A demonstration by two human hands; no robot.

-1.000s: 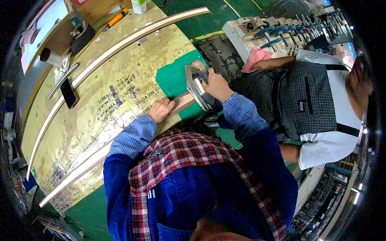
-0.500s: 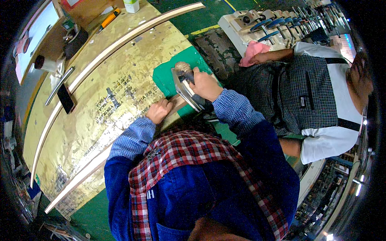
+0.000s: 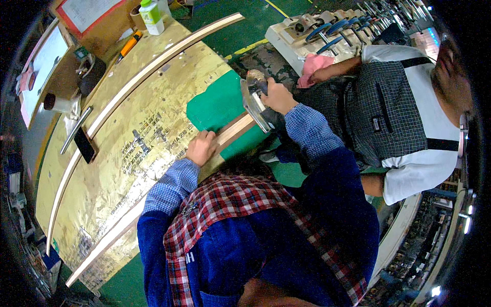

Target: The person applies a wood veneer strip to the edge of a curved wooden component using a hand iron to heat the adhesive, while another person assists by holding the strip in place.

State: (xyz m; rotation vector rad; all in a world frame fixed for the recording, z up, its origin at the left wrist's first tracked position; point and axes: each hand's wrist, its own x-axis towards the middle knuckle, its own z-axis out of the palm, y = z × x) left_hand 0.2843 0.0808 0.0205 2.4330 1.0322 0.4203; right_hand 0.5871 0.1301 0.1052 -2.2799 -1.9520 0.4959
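Observation:
My right hand point(image 3: 279, 97) is wrapped round the dark handle of a metal hand tool point(image 3: 250, 106) with a silvery, curved edge and a rounded tan knob. The tool lies across the right end of a wooden strip point(image 3: 236, 130), near the table's right edge. My left hand point(image 3: 201, 148) rests on that strip, fingers bent and pressed down over it. Part of the strip is hidden behind my left arm; a pale length shows again at the lower left. Under the strip's right end lies a green sheet point(image 3: 212, 105).
The yellowish table point(image 3: 169, 97) holds a long curved wooden strip point(image 3: 148, 69), a dark phone point(image 3: 85, 145), a metal bar point(image 3: 76, 130), an orange cutter point(image 3: 131, 44) and a bottle point(image 3: 152, 18). A co-worker point(image 3: 388, 112) stands close at the right, holding a pink cloth point(image 3: 314, 68), beside a clamp rack point(image 3: 332, 33).
My right hand has moved the tool to the right along the strip, uncovering more wood between my hands. My left hand stays on the strip. The whole view has shifted slightly.

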